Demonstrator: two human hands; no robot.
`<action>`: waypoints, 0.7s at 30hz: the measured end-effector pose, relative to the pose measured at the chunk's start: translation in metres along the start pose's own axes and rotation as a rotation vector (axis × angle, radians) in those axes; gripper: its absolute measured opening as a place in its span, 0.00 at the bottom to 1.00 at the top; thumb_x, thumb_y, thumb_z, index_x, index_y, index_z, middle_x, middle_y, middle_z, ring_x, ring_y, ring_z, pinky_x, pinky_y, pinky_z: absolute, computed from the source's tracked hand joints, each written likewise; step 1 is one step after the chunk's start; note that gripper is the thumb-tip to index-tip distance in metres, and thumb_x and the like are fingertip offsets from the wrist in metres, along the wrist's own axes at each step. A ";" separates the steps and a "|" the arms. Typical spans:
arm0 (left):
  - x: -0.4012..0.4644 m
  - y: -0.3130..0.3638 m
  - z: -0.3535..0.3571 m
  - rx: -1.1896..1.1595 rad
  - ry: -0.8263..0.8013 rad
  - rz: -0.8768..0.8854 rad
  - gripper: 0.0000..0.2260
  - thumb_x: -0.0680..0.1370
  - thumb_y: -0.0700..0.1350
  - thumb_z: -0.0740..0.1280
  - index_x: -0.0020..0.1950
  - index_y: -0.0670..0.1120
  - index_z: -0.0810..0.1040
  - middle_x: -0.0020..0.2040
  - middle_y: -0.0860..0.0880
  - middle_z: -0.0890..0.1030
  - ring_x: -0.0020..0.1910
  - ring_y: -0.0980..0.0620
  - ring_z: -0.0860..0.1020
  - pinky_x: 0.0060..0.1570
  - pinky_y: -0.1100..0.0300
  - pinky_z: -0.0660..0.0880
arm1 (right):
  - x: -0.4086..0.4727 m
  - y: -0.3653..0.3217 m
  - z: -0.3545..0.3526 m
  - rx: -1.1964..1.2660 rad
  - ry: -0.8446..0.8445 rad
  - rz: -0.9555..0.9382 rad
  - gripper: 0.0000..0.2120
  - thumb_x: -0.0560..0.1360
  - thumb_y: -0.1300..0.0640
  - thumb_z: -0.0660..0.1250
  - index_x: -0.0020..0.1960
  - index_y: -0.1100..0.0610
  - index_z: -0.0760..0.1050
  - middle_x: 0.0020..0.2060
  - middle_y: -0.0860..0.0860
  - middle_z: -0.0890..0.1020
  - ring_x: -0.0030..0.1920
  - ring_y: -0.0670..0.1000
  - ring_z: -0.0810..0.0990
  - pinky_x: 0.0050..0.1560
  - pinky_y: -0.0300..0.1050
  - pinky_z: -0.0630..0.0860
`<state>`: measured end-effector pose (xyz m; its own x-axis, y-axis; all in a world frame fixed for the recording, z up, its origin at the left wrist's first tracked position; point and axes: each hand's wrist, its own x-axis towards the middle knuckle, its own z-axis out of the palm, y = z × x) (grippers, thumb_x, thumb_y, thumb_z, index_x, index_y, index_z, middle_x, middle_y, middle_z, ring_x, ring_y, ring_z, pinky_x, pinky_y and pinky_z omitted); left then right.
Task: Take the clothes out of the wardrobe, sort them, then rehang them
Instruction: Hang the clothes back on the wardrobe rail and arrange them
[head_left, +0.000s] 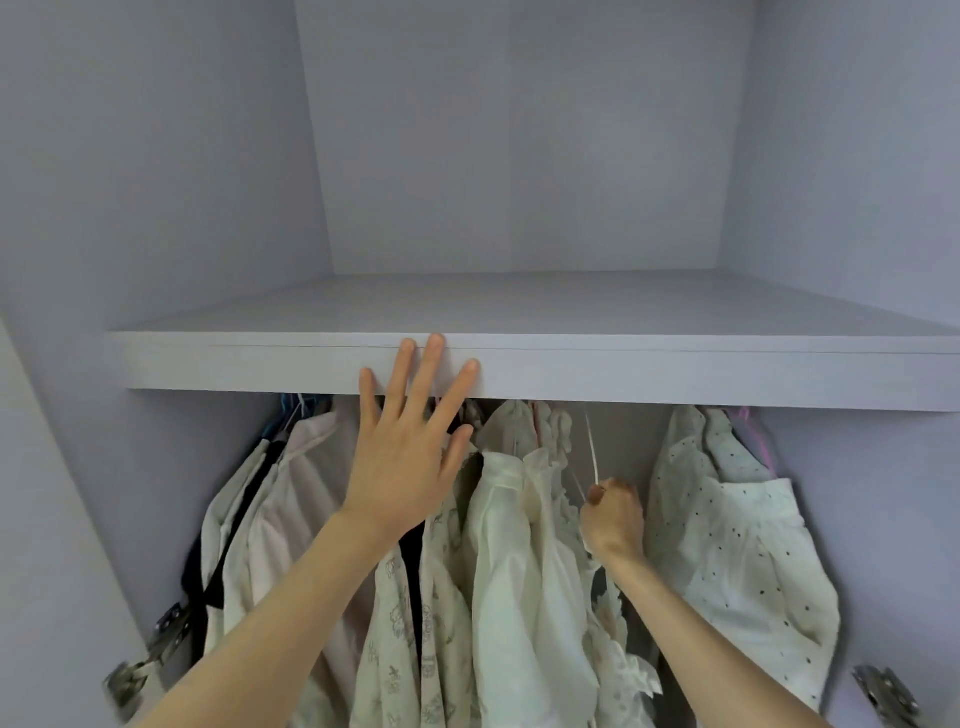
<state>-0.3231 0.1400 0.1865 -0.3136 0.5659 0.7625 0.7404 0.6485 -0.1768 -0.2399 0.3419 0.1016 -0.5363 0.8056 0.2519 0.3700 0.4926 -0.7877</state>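
Inside the wardrobe, just under the shelf (519, 371), the left hand (410, 447) is raised with its fingers straight and spread, the fingertips (435, 344) lying over the shelf's front edge; whether they press on it or only pass before it I cannot tell. To the right and a little lower, the right hand (613, 519) is curled into a fist round a thin white hanger (592, 452), whose wire runs up from the knuckles toward the dark space beneath the shelf. The clothes (519, 571) hang in a row below the shelf, packed close on the left and middle: pale cream and white shirts, one with a faint printed pattern, one ruffled, and a black garment (228, 545) showing between the light ones at the left. Right of the fist, set a little apart from the rest, hangs a white dotted garment (737, 535) with a pink hanger (748, 421) showing behind it. Blue hanger hooks peek out at the far left of the row. The shelf top above is pale grey, as are the walls. Metal hinges (171, 629) sit low on the left wall, and another (883, 691) low on the right.
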 end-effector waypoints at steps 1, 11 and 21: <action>0.000 0.001 0.001 0.003 0.006 -0.004 0.25 0.80 0.54 0.50 0.77 0.51 0.50 0.77 0.44 0.46 0.75 0.43 0.43 0.69 0.35 0.50 | 0.002 0.003 0.006 -0.008 -0.021 0.012 0.07 0.74 0.69 0.60 0.39 0.61 0.72 0.44 0.58 0.76 0.41 0.54 0.75 0.44 0.46 0.75; 0.000 0.001 0.003 0.005 0.038 0.003 0.27 0.79 0.53 0.53 0.77 0.52 0.49 0.77 0.44 0.47 0.76 0.42 0.45 0.69 0.34 0.52 | -0.002 -0.004 0.049 -0.042 -0.227 -0.245 0.10 0.80 0.60 0.55 0.40 0.58 0.68 0.44 0.54 0.71 0.42 0.53 0.73 0.45 0.44 0.73; -0.001 0.000 0.001 0.004 0.018 -0.001 0.26 0.79 0.52 0.52 0.77 0.51 0.51 0.77 0.45 0.46 0.76 0.43 0.44 0.70 0.37 0.49 | -0.027 -0.018 0.042 0.215 -0.458 -0.192 0.22 0.82 0.53 0.52 0.74 0.59 0.59 0.70 0.53 0.67 0.69 0.52 0.66 0.67 0.40 0.60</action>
<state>-0.3237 0.1400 0.1850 -0.3033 0.5563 0.7736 0.7381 0.6507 -0.1785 -0.2636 0.2974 0.0851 -0.8726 0.4582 0.1691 0.0954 0.4994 -0.8611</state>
